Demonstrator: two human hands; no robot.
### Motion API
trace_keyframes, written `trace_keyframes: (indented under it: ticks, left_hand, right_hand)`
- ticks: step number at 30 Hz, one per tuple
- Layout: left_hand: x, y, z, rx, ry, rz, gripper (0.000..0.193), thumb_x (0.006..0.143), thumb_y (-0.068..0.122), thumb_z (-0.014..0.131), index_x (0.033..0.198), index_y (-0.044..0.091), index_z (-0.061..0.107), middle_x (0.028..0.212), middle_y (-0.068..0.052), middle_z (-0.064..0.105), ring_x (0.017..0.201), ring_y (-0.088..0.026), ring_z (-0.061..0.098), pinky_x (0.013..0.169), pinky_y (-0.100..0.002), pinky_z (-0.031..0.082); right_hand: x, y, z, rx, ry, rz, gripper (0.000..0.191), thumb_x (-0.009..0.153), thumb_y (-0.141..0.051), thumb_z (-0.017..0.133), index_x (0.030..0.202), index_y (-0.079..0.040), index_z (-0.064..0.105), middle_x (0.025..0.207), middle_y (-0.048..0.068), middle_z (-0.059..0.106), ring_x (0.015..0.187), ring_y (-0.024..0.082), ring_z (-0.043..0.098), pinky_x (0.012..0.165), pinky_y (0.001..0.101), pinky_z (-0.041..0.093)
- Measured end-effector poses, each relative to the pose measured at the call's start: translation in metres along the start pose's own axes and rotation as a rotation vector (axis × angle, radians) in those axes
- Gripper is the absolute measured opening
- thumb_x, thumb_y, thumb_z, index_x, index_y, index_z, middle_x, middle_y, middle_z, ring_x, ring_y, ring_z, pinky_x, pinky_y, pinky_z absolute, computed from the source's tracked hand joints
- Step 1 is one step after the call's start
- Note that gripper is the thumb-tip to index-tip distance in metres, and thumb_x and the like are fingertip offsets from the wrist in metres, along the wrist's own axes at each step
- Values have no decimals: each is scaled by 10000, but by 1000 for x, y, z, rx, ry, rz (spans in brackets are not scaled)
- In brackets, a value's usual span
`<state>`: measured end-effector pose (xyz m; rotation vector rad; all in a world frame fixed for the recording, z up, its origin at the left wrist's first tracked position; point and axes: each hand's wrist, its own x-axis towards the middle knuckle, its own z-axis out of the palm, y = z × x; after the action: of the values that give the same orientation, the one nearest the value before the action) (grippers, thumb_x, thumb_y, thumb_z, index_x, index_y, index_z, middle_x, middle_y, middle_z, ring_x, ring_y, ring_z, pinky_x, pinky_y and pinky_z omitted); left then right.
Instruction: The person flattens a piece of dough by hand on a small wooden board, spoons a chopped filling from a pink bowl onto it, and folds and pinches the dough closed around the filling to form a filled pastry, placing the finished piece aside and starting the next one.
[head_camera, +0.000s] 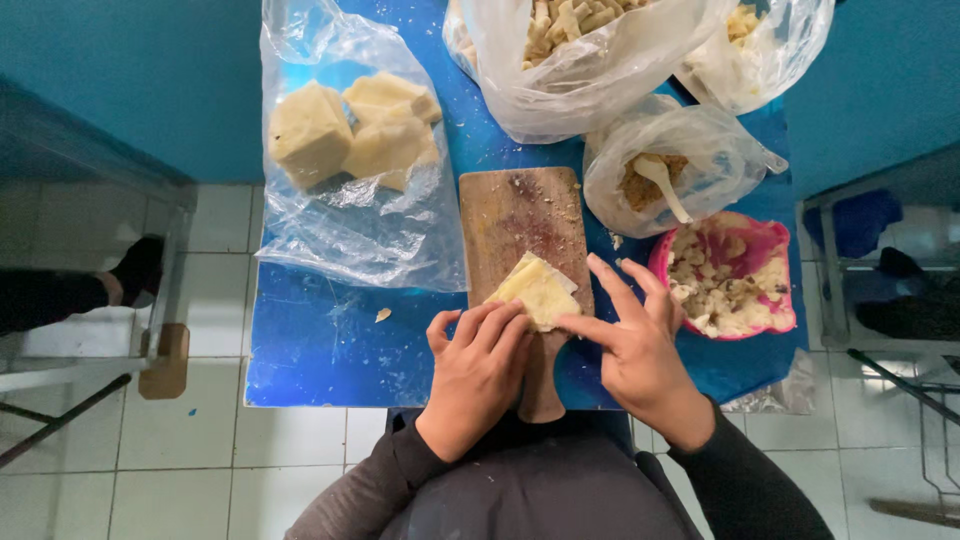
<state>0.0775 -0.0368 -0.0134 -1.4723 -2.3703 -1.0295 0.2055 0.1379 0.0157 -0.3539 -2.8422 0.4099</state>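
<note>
— Folding is being started: a pale yellow square dough wrapper (538, 290) is being pinched by the left hand (478, 372) on the brown wooden board (520, 215).

— Sealing is being awaited; the right hand (635, 345), fingers spread, is being pressed on its edge. Filling is being kept in the pink plastic bowl (770, 245).

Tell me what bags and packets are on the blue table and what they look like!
Flat clear bag: left side, spread open, holding pale yellow dough blocks.
Big clear bag: top middle, puffy, full of beige pieces.
Clear bag: top right corner, pale crumbly stuff inside.
Small clear bag: right of the wooden board, brown filling and a white spoon inside.
No labels, signs or screens.
</note>
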Motion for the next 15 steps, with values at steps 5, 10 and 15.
trace_keyframes:
  ticks: [5, 10, 15]
  left_hand:
    - [6, -6, -8, 8, -51, 47, 176, 948, 199, 685, 1115, 156, 654, 1188, 21, 660, 1128, -173, 600, 1017, -448, 324]
    - [8, -7, -9, 20, -45, 39, 197, 923, 179, 694, 1115, 162, 653, 1133, 27, 653, 1068, -183, 602, 995, -442, 332]
    - [7, -12, -5, 28, -10, 62, 239, 896, 160, 706, 1129, 173, 653, 1153, 40, 651, 1075, -175, 599, 1004, -442, 324]
  right_hand:
    - [10, -12, 21, -470, 90, -118, 638, 854, -50, 550, 1447, -260, 661, 1650, 128, 396, 1428, 372, 341, 1116, 538, 220]
    - [-1, -24, 20, -959, 79, -276, 553, 919, -171, 533, 1447, -136, 693, 1633, 45, 453, 1442, 244, 416, 1172, 520, 172]
    - [0, -33, 8, -1251, 52, -447, 289, 861, -73, 621, 1127, -98, 732, 1625, 5, 449, 1440, 183, 388, 1154, 559, 157]
